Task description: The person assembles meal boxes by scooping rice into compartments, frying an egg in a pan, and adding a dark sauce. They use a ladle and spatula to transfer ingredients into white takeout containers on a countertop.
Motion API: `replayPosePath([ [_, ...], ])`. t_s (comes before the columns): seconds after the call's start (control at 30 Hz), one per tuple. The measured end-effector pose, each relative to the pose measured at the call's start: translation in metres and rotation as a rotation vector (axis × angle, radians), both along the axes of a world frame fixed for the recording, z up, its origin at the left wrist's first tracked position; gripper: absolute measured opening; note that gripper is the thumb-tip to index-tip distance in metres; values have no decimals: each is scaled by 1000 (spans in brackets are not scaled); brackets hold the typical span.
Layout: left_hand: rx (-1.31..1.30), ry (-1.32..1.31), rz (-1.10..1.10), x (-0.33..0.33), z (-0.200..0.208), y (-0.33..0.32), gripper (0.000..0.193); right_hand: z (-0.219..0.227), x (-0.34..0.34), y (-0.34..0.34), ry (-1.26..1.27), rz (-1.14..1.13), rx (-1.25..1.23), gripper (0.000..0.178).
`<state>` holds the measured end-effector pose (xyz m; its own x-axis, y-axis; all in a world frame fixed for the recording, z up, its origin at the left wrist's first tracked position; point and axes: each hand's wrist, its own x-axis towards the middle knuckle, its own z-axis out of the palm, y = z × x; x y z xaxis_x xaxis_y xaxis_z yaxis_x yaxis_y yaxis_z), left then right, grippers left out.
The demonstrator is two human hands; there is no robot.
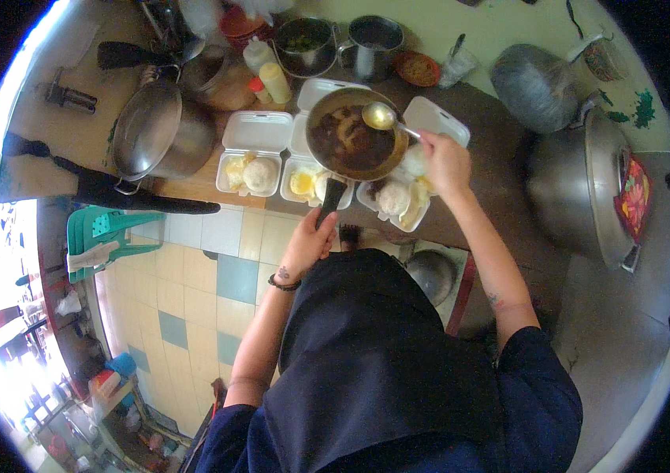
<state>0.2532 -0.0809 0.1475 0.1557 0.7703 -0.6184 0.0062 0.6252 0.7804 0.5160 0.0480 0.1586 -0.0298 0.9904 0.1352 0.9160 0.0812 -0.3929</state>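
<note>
My left hand [311,243] is wrapped round the black handle of a frying pan [390,164], held over the counter. Dark brown bits of food [351,140] lie in the pan. Between the fingers of my right hand [447,167] is the handle of a metal spoon [380,116], its bowl over the pan's far right side. Under and around the pan stand open white foam boxes. The left box [256,130] and middle box [325,88] hold egg and white rice. Rice and dark food sit in the right box [439,122], partly hidden by my right hand.
A large pot [163,130] stands to the left, a big lidded pot [567,185] to the right. Squeeze bottles [274,83], a pot of greens [303,43], a metal pot [374,47] and a brown-filled bowl [418,69] line the back. Green stools [91,236] stand at left.
</note>
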Motion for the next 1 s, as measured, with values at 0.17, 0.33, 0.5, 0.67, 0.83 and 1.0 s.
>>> replayPosePath([
  [0.17,21,-36,-40,7,1,0,24,-22,-22,8,40,65,81,20],
  [0.33,-5,-85,-51,11,-2,-1,20,-30,-15,0,120,153,-88,19],
  [0.5,-28,-95,-11,13,-6,1,21,-32,-2,-26,182,78,-435,19],
  [0.67,-5,-18,-18,15,-5,5,23,-46,1,-26,484,114,-556,21],
  [0.83,29,-21,-29,11,-3,10,24,-43,12,-14,650,10,-674,22],
  [1.0,-23,-54,55,0,0,9,21,-35,20,-3,492,117,-377,21],
])
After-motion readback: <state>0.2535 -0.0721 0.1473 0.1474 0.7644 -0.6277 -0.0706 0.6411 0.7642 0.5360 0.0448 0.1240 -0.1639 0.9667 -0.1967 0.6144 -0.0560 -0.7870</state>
